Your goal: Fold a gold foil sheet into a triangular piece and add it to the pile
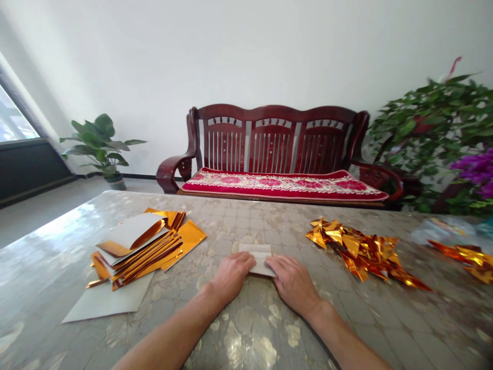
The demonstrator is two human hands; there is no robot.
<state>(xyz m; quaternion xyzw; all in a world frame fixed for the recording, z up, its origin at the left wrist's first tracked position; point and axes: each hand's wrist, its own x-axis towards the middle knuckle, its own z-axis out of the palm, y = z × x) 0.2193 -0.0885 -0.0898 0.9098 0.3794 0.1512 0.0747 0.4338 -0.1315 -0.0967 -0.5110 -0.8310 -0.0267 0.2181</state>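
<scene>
Both my hands rest on the table at the near middle. My left hand (230, 277) and my right hand (295, 285) press from either side on a small folded sheet (257, 255), its pale paper side up. To the left lies a loose stack of gold foil sheets (142, 252) with white backs, on a pale grey card (108, 300). To the right sits a heap of folded gold foil triangles (360, 251), and a smaller heap (462, 259) lies at the right edge.
The table (246, 221) has a glossy, mottled grey top. Behind it stands a dark red wooden bench (273, 136) with a red floral cushion. Potted plants (100, 146) and leafy foliage (431, 133) flank the bench. A clear plastic bag (439, 231) lies at the table's right.
</scene>
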